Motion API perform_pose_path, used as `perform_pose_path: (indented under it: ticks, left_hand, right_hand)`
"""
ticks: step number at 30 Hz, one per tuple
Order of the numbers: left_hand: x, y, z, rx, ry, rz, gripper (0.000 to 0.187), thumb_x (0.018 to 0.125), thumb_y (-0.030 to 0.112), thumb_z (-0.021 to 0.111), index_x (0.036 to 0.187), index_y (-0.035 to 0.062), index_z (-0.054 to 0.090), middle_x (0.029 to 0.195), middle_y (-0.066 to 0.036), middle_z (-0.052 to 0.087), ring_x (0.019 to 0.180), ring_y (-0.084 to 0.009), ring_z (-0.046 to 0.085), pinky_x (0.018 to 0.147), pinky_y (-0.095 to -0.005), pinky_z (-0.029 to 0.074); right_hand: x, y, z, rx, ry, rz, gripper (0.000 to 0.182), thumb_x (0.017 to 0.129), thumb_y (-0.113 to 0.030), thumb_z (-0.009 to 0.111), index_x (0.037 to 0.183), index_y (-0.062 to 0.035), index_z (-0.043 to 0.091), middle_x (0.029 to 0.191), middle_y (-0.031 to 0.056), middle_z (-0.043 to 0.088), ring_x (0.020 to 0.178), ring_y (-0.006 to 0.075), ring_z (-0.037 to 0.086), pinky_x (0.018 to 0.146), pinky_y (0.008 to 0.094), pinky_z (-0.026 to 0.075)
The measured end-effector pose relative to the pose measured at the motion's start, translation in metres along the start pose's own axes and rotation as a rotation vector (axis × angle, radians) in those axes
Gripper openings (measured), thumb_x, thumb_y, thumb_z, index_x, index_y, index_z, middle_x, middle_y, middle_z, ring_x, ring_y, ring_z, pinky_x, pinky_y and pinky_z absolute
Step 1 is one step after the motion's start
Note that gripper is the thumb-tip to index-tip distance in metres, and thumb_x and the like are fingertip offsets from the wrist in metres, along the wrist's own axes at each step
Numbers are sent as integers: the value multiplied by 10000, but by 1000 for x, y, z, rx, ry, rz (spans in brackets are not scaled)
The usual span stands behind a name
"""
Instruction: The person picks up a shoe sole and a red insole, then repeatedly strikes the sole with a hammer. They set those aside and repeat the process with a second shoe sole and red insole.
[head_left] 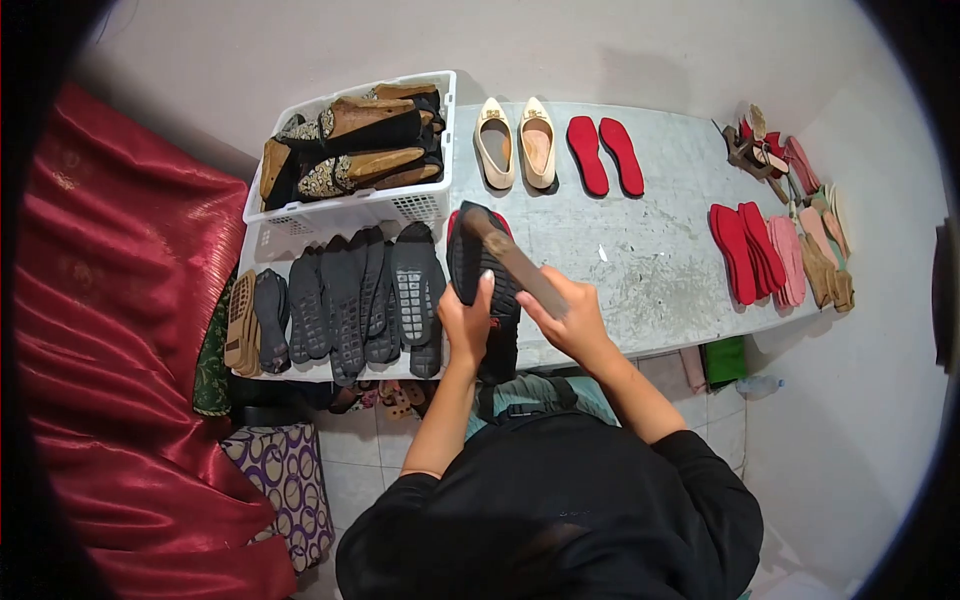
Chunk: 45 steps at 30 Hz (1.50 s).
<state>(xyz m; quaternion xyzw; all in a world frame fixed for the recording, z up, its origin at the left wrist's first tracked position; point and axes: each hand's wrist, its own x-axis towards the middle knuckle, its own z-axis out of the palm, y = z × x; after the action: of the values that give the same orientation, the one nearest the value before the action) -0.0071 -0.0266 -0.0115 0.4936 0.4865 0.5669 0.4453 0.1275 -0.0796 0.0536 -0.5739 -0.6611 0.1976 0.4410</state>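
My left hand grips a shoe with a black treaded sole turned upward, its thumb lying across the sole. Red edging shows at the shoe's sides near the far end. In my closed right hand is a hammer-like tool with a flat wooden handle. Its far end is blurred and overlaps the upper part of the sole. More black material hangs below my left hand at the table edge. Several loose black soles lie just left of that hand.
A white plastic basket full of shoes stands at the back left. Cream shoes and red insoles lie along the back of the table. More red insoles, pink ones and tools are at the right.
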Motion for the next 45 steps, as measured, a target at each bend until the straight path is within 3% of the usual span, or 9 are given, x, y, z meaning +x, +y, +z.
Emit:
perform_pose_path:
  ticks: [6,7,16,18,19,23,29,41,45]
  left_hand:
    - [-3,8,6,68,-11,-30,262,778,188,657,868,-54,617,774,-125,657,714,-170,616,663,-301,467]
    - [-3,12,8,79,-5,-58,276,783,206,660,866,-53,615,772,-123,655,709,-170,613,667,-299,468]
    - [-6,2,16,13,1,18,337,786,251,678,873,-65,599,797,-122,655,736,-168,613,674,-302,471]
    - [-3,0,18,17,7,56,329,784,243,680,872,-64,600,794,-123,656,737,-169,616,673,-303,471]
    - [-5,0,17,26,17,82,321,782,234,682,871,-63,601,792,-125,657,738,-169,619,673,-305,472]
    - [-5,6,18,121,27,71,305,779,220,685,866,-61,604,771,-122,656,713,-167,620,660,-301,473]
    - [-7,2,18,117,-47,-98,239,789,170,650,829,-59,593,722,-121,645,650,-150,601,598,-290,460]
    - [-5,-3,24,202,-50,107,244,795,171,641,811,-64,578,703,-113,632,644,-137,585,574,-301,454]
    - [-3,-6,21,175,-81,37,234,792,164,645,814,-59,578,692,-108,622,635,-131,573,570,-298,450]
  right_hand:
    - [-15,1,-10,131,34,79,248,819,-212,610,915,14,580,555,56,485,477,123,463,473,264,393]
    - [-12,-2,-13,80,43,64,189,756,-149,655,841,-14,554,620,109,555,512,253,573,489,291,427]
    - [-20,1,-14,204,110,114,161,748,-116,656,817,-10,555,607,115,542,500,227,557,481,283,422]
    - [-26,0,-15,180,166,2,183,737,-134,669,818,-15,555,596,121,538,498,210,551,479,283,420]
    - [-32,6,-13,177,146,-5,349,841,-327,577,949,4,587,627,101,519,511,201,519,498,287,418]
    - [-32,5,-18,78,45,147,362,842,-335,553,954,8,585,598,88,511,498,199,525,496,277,418]
    - [-33,4,-19,241,-12,120,107,772,-99,598,824,-10,566,557,63,514,458,128,498,447,261,391]
    - [-27,11,-18,178,101,84,108,771,-108,603,764,-11,555,543,63,463,454,115,440,445,255,369]
    - [-28,13,-16,243,19,140,169,784,-183,619,836,-29,574,597,152,531,487,259,536,489,300,422]
